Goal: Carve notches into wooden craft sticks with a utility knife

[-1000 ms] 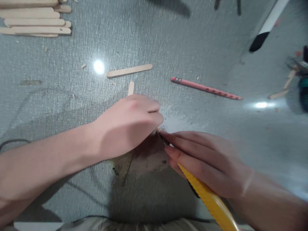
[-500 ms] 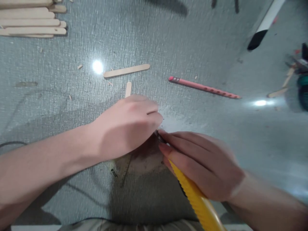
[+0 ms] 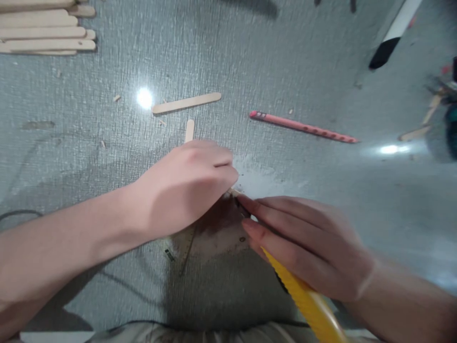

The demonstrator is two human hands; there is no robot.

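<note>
Broadly, surface: a grey textured work mat [image 3: 285, 62] filled the view, flecked with small wood chips.
Left hand: the left hand [image 3: 185, 183] lay curled, knuckles up, pressing down on a wooden craft stick [image 3: 189, 130] whose far end poked out beyond the fingers; the near end showed as a pale tip just beside the blade.
Right hand: the right hand [image 3: 307, 247] was closed round a yellow utility knife [image 3: 307, 300], fingers stretched forward along it, its dark tip touching the stick at the gap between the two hands.
Under the hands: a clear ruler [image 3: 183, 245] seemed to lie partly beneath the left palm; its markings were too blurred to read.
Step, as a judgement: a cut across the held stick looked to be under way.
Next move, as a judgement: it called for steady downward pressure and fingertips kept clear of the blade.
Spare stock: a stack of sticks [image 3: 46, 31] sat far left, well apart.
Loose items: one lone stick [image 3: 186, 103] and a pink pencil [image 3: 303, 127] lay beyond the hands.
</note>
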